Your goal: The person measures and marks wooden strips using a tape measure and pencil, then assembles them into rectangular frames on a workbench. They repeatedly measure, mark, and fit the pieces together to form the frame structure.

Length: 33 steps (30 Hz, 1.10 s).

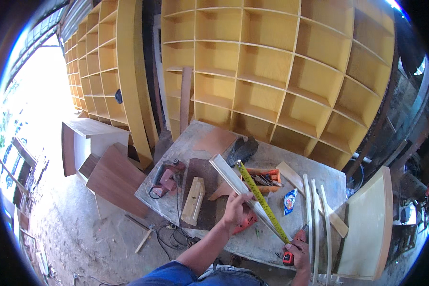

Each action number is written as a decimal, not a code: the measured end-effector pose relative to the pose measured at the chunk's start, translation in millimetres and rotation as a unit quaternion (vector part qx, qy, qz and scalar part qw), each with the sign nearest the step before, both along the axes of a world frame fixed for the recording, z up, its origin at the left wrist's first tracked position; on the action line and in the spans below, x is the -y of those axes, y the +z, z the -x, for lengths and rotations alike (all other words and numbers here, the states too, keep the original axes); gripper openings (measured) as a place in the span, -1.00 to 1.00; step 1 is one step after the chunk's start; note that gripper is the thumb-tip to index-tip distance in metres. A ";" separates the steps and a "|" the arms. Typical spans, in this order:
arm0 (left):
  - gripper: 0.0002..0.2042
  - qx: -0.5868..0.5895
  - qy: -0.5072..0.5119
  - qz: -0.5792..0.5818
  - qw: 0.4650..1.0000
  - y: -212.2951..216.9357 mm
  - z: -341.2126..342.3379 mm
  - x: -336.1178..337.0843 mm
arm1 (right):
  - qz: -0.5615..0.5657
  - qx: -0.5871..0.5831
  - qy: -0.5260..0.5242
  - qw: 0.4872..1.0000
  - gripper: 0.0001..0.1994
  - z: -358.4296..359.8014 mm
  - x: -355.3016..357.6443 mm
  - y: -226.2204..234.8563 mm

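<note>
From the head camera, the left hand presses a pale wood strip on the table. The right hand grips the tape measure, pulled out along it. Measuring looks under way; any mark is probably not made.

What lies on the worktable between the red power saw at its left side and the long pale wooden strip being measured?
In the head view, a small pale wooden block lies on a dark brown board, between the red power saw and the pale strip.
</note>
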<state>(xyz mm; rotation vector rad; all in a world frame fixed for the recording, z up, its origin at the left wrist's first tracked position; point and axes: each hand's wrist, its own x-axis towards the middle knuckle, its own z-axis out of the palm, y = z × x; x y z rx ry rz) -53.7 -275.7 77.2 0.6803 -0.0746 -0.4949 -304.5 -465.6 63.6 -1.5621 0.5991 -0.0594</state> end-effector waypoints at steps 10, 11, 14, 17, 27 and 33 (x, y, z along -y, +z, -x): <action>-0.73 0.187 -0.054 0.165 0.967 44.5 32.8 -10.5 | 0.019 0.039 0.076 0.996 -0.80 -16.3 0.1 35.0; -0.70 0.195 -0.063 0.187 0.961 44.3 33.0 -11.3 | 0.023 0.040 0.083 0.996 -0.81 -15.0 2.3 32.5; -0.73 0.204 -0.071 0.171 0.961 61.6 42.0 -15.5 | 0.016 0.045 0.082 0.995 -0.80 -10.0 0.9 36.3; -0.69 0.259 -0.084 0.176 0.946 63.3 41.6 -18.7 | 0.005 0.049 0.075 0.996 -0.79 -10.3 -5.7 41.1; -0.56 0.236 -0.049 0.033 0.970 55.6 50.8 -27.5 | 0.002 0.075 0.065 0.995 -0.80 -11.5 -11.5 43.4; -0.55 0.242 -0.034 0.049 0.968 68.9 52.6 -31.5 | 0.004 0.091 0.090 0.992 -0.79 -12.6 -15.9 40.7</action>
